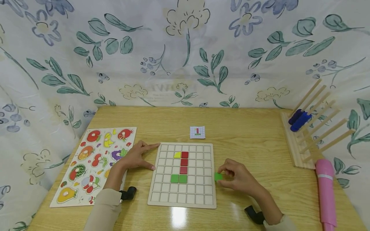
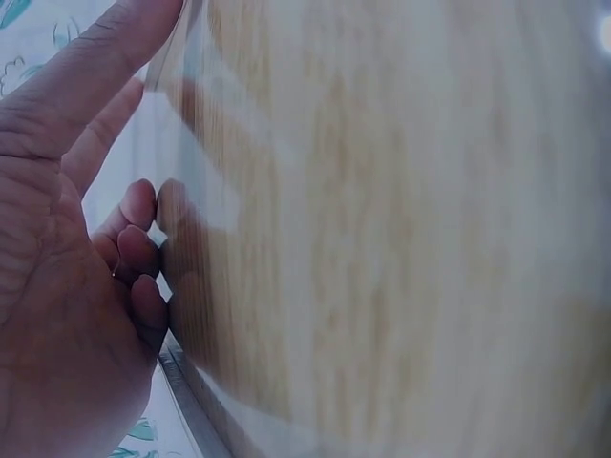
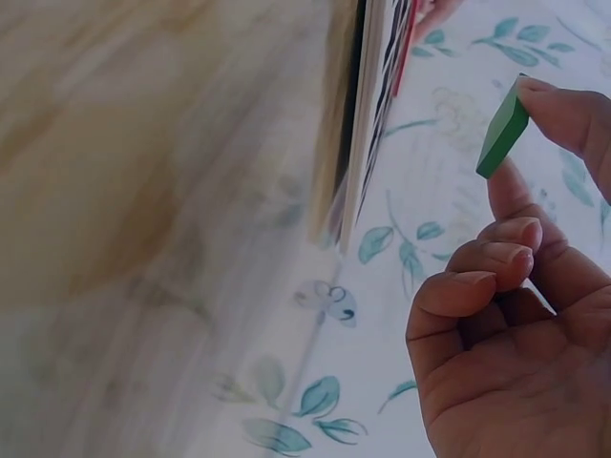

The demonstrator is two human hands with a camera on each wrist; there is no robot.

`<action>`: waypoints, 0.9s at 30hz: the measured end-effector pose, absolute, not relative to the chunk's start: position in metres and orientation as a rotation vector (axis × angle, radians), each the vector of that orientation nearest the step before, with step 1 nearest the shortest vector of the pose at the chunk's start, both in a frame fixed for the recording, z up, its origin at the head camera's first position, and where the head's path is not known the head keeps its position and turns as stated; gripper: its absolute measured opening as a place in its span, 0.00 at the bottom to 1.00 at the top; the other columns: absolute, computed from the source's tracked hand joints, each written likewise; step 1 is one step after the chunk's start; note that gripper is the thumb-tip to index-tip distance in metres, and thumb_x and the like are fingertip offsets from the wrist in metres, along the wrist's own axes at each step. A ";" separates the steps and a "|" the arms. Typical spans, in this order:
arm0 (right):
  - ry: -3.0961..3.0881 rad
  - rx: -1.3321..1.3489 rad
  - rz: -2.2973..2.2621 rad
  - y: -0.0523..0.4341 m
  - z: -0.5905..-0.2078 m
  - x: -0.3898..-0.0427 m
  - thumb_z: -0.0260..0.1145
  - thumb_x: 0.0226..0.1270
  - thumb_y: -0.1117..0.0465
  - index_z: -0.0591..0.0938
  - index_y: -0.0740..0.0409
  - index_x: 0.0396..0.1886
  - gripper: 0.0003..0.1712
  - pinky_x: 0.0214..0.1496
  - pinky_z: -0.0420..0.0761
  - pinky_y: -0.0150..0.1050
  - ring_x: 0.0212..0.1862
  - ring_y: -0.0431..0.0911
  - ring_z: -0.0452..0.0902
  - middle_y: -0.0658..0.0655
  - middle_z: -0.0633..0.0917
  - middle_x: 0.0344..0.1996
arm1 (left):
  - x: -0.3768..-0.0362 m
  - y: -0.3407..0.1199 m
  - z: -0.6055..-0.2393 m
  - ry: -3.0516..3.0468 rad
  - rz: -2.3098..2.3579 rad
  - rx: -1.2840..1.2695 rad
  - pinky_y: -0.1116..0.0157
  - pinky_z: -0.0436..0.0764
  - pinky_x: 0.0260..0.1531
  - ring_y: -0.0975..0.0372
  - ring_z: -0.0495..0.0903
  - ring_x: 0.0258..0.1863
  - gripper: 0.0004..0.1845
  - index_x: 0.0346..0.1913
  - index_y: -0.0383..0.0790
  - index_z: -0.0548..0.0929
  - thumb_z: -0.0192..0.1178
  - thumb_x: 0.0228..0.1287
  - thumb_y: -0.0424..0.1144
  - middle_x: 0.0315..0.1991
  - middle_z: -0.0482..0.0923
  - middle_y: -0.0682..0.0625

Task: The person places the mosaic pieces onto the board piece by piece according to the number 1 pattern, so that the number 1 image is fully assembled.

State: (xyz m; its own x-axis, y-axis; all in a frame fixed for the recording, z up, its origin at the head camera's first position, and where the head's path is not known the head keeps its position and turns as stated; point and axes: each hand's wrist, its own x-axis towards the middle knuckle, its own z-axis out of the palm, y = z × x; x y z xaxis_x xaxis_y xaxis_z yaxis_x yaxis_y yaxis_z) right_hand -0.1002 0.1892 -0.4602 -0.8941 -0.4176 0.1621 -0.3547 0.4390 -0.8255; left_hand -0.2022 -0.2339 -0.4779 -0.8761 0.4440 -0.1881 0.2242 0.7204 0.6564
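The right hand (image 1: 241, 178) pinches a small green square tile (image 1: 218, 176) at the wooden grid board's (image 1: 162, 197) right edge; the left hand (image 1: 138, 156), fingers relaxed, steadies the board. Next, likely, seating it beside the green tiles (image 1: 178, 178).

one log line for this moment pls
right hand pinches green tile beside grid board | left hand rests at board's left edge | board holds yellow, red, green tiles

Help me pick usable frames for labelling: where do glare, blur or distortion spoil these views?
Head view: sharp, wide-angle bowing at edges, lamp glare on the wooden table below the wooden grid board. Left wrist: table surface smeared, left hand clear. Right wrist: table blurred; right hand and small green square tile sharp.
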 end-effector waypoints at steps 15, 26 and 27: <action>2.547 -0.733 -1.393 0.168 -0.449 -0.110 0.77 0.53 0.66 0.85 0.55 0.35 0.11 0.31 0.69 0.30 0.31 0.38 0.65 0.52 0.71 0.27 | -0.202 -0.234 -0.478 2.602 0.917 0.525 0.58 0.62 0.41 0.57 0.58 0.40 0.52 0.73 0.57 0.69 0.81 0.39 0.53 0.39 0.59 0.47; 2.538 -0.801 -1.344 0.152 -0.448 -0.118 0.77 0.54 0.64 0.85 0.55 0.35 0.10 0.32 0.69 0.29 0.31 0.41 0.67 0.56 0.73 0.27 | -0.201 -0.232 -0.473 2.595 0.896 0.537 0.58 0.63 0.41 0.57 0.59 0.40 0.53 0.74 0.56 0.68 0.81 0.40 0.54 0.40 0.60 0.46; 2.537 -0.810 -1.340 0.151 -0.449 -0.119 0.77 0.54 0.64 0.85 0.56 0.36 0.10 0.32 0.69 0.29 0.31 0.39 0.67 0.55 0.73 0.27 | -0.201 -0.232 -0.472 2.594 0.895 0.538 0.58 0.63 0.41 0.57 0.59 0.40 0.53 0.74 0.55 0.68 0.81 0.40 0.54 0.40 0.60 0.46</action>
